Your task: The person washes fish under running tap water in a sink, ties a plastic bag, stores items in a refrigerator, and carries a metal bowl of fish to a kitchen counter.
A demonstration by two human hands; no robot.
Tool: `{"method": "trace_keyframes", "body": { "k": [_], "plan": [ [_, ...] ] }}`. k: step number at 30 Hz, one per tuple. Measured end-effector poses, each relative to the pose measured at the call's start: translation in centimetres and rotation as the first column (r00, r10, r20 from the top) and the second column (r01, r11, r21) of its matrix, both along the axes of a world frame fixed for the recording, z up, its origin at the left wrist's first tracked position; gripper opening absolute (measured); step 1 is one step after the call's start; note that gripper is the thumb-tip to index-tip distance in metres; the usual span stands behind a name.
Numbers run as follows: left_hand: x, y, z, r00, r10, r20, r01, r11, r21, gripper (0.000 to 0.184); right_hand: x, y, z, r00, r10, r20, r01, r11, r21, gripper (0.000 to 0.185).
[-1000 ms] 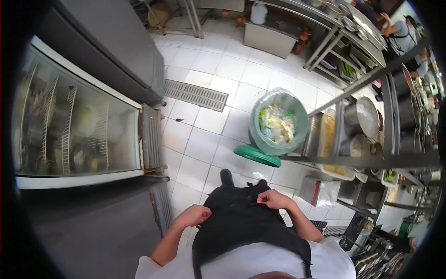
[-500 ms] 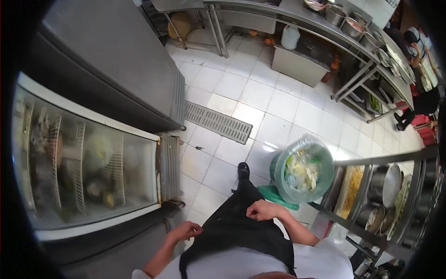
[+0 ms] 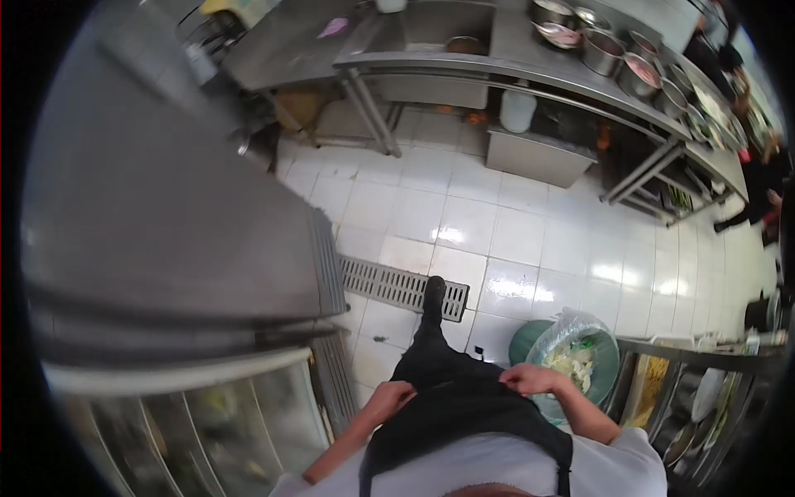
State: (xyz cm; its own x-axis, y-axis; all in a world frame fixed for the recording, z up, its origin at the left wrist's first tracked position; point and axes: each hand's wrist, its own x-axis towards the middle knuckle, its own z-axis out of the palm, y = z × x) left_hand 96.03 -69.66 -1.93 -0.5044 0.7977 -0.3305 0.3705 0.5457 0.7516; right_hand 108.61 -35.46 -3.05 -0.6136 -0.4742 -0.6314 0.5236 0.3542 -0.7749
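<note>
A black apron (image 3: 464, 422) hangs over the white shirt in front of me. My left hand (image 3: 389, 399) is at its left side, fingers curled in against the cloth. On the other side, my right hand (image 3: 532, 380) has its fingers pinched at the apron's right edge, with the cloth spread between both hands. The fingertips are small and partly hidden. Below, a black shoe (image 3: 435, 287) steps on the floor drain grate (image 3: 381, 282).
A green bin (image 3: 609, 364) lined with a plastic bag holds scraps at my right, beside a metal rack (image 3: 704, 356). Steel cabinets (image 3: 182, 207) and a glass-door fridge (image 3: 207, 422) stand left. Ahead, a steel counter (image 3: 513, 41) carries a sink and several pots. Other people are far right.
I have moved forward; the drain, bin and fridge now sit lower in view, and more of the counter and sink shows. Both hands have come to the apron's sides.
</note>
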Motion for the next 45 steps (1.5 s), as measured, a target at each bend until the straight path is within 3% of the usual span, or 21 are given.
{"method": "trace_keyframes", "body": {
  "k": [1, 2, 5, 7, 11, 13, 14, 15, 18, 19, 21, 24, 26, 28, 30, 33, 36, 38, 41, 45],
  "plan": [
    [-2.9, 1.6, -0.6, 0.998, -0.069, 0.008, 0.069, 0.997, 0.027, 0.014, 0.4, 1.2, -0.6, 0.979, -0.135, -0.150, 0.142, 0.989, 0.038, 0.021],
    [-6.4, 3.6, 0.0, 0.988, -0.147, 0.038, 0.144, 0.987, 0.066, 0.015, -1.2, 2.1, 1.1, 0.986, -0.168, 0.014, 0.165, 0.981, 0.103, 0.021],
    [-13.9, 9.7, 1.9, 0.935, -0.337, 0.112, 0.321, 0.937, 0.140, 0.016, -1.4, 3.4, 2.8, 0.886, -0.444, 0.137, 0.447, 0.895, 0.011, 0.014],
    [-18.5, 14.2, 2.2, 0.882, -0.462, 0.096, 0.451, 0.885, 0.119, 0.016, -1.9, 3.9, 4.1, 0.755, -0.626, 0.197, 0.643, 0.766, -0.030, 0.013],
    [-24.4, 23.3, 2.1, 0.639, -0.767, -0.055, 0.766, 0.628, 0.139, 0.017, -3.3, 3.6, 7.7, 0.455, -0.838, 0.301, 0.872, 0.488, 0.040, 0.011],
    [-26.2, 27.5, 1.2, 0.562, -0.821, -0.105, 0.825, 0.546, 0.145, 0.017, -5.1, 4.6, 7.2, 0.229, -0.926, 0.299, 0.968, 0.250, 0.033, 0.013],
    [-26.9, 29.8, 0.5, 0.527, -0.839, -0.134, 0.848, 0.508, 0.152, 0.017, -5.9, 5.6, 6.6, 0.115, -0.949, 0.293, 0.991, 0.130, 0.033, 0.017],
    [-27.9, 32.2, -0.1, 0.495, -0.864, -0.098, 0.868, 0.484, 0.113, 0.017, -7.3, 6.9, 5.3, 0.102, -0.986, 0.130, 0.990, 0.114, 0.084, 0.019],
    [-29.9, 39.2, 0.8, 0.460, -0.881, -0.109, 0.887, 0.461, 0.020, 0.018, -11.4, 13.4, 2.6, 0.178, -0.977, -0.119, 0.972, 0.156, 0.174, 0.020],
    [-30.8, 41.6, 1.7, 0.469, -0.875, -0.117, 0.880, 0.474, -0.018, 0.018, -12.6, 16.2, 2.7, 0.168, -0.985, 0.047, 0.979, 0.172, 0.106, 0.020],
    [-32.2, 44.0, 1.5, 0.497, -0.857, -0.136, 0.862, 0.505, -0.039, 0.015, -15.4, 21.0, 2.2, 0.244, -0.968, -0.056, 0.970, 0.244, 0.009, 0.018],
    [-34.5, 49.1, 2.9, 0.507, -0.861, 0.043, 0.858, 0.509, 0.074, 0.016, -21.0, 27.1, 2.1, 0.491, -0.844, -0.217, 0.864, 0.503, 0.002, 0.016],
    [-35.1, 53.0, 2.7, 0.458, -0.887, -0.056, 0.883, 0.447, 0.142, 0.016, -24.5, 30.9, -0.5, 0.559, -0.771, -0.306, 0.814, 0.580, 0.025, 0.013],
    [-35.6, 56.1, 1.2, 0.399, -0.907, -0.131, 0.910, 0.375, 0.180, 0.015, -28.5, 34.9, -4.4, 0.499, -0.737, -0.456, 0.854, 0.508, 0.115, 0.010],
    [-36.9, 59.0, 0.2, 0.415, -0.901, -0.129, 0.901, 0.386, 0.200, 0.013, -33.8, 40.7, -1.7, 0.290, -0.786, -0.545, 0.941, 0.339, 0.011, 0.010],
    [-40.3, 62.9, 0.3, 0.391, -0.915, -0.105, 0.901, 0.357, 0.246, 0.012, -41.4, 48.9, 1.8, -0.011, -0.879, -0.477, 0.979, 0.088, -0.184, 0.012],
    [-45.4, 66.8, 1.1, 0.281, -0.952, 0.121, 0.938, 0.299, 0.173, 0.012, -49.5, 56.6, 4.3, -0.202, -0.902, -0.381, 0.952, -0.090, -0.291, 0.016],
    [-50.3, 70.7, 3.0, 0.395, -0.862, 0.317, 0.895, 0.439, 0.079, 0.024, -54.9, 61.6, 1.4, -0.324, -0.914, -0.243, 0.920, -0.244, -0.306, 0.016],
    [-58.3, 75.1, 6.1, 0.621, -0.723, 0.304, 0.741, 0.668, 0.076, 0.027, -61.0, 66.1, -1.4, -0.418, -0.908, 0.031, 0.870, -0.410, -0.273, 0.017],
    [-65.9, 79.2, 9.5, 0.866, -0.493, 0.077, 0.490, 0.870, 0.063, 0.021, -63.7, 67.7, -2.5, -0.500, -0.866, 0.009, 0.812, -0.472, -0.342, 0.019]
  ]
}}
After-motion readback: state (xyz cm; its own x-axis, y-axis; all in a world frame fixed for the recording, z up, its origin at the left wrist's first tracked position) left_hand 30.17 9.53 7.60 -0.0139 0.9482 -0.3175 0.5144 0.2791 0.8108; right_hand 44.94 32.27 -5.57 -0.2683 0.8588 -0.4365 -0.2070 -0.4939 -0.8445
